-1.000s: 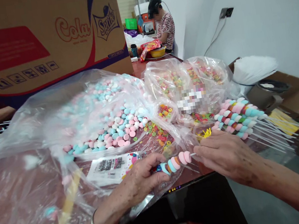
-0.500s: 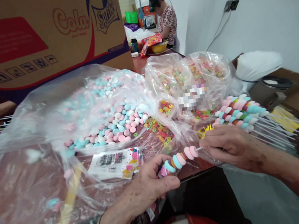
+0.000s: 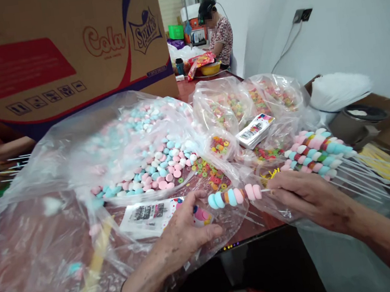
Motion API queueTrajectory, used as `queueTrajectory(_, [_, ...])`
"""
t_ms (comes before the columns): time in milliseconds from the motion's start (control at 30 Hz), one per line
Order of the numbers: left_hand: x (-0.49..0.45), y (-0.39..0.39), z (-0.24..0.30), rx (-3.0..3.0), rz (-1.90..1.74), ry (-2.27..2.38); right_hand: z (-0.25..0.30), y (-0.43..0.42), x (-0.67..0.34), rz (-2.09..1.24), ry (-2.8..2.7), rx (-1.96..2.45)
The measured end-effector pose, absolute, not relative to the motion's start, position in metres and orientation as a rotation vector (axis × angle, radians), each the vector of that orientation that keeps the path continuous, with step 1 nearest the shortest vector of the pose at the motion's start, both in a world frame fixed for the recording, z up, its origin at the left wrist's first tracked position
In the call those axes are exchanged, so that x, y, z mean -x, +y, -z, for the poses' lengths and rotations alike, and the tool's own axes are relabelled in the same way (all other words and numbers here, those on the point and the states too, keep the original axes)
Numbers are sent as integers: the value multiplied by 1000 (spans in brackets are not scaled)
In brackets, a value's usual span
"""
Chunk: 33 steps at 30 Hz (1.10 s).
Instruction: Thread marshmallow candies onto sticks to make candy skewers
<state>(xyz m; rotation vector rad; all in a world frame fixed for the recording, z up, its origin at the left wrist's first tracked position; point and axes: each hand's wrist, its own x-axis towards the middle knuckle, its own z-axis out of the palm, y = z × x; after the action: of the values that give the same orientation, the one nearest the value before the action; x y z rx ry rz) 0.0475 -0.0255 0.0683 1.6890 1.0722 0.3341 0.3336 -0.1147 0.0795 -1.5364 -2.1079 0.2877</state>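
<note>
My right hand (image 3: 309, 196) pinches the bare end of a white stick on a marshmallow skewer (image 3: 235, 196). Blue and pink marshmallows with small reddish-brown rings between them are threaded along it, and it lies nearly level. Just left of its tip is my left hand (image 3: 187, 227), thumb and fingers apart, holding nothing. Behind that hand lie printed cards (image 3: 147, 218), partly covered by its fingers. A large clear bag (image 3: 101, 134) of pink, blue and white marshmallows (image 3: 155, 170) opens toward me. Finished-looking skewers (image 3: 318, 152) are piled beyond my right hand.
Bags of colourful gummy rings (image 3: 225, 104) stand at the back, with a stack of cards (image 3: 256, 130) on them. Loose rings (image 3: 210, 172) lie mid-table. A big carton (image 3: 62, 48) blocks the back left. Yellow ties (image 3: 270, 174) lie near my right hand. Another person (image 3: 220, 34) sits beyond.
My left hand's fingers have come away from the skewer's left end. The skewer has swung from tilted to nearly level, still in my right hand. The view has shifted slightly.
</note>
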Motion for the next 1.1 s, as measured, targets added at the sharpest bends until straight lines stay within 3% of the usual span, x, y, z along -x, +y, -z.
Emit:
queueTrajectory(233, [-53, -23, -75, -1678, -536, 921, -69, -113, -300, -577, -1765, 1488])
queueTrajectory(500, [-47, -22, -85, -1191, -815, 843, -53, -113, -294, -659, -1770, 1463])
queueTrajectory(667, [-53, -24, -82, -1186, -862, 943, -49, -116, -298, -550, -1830, 1469])
queueTrajectory(900, [-55, -28, -70, -1331, -935, 1033, -54, -119, -297, -122, -1936, 1356])
queueTrajectory(1100, [-62, -29, -64, -1359, -1007, 997, -53, -118, -301, -30, -1972, 1291])
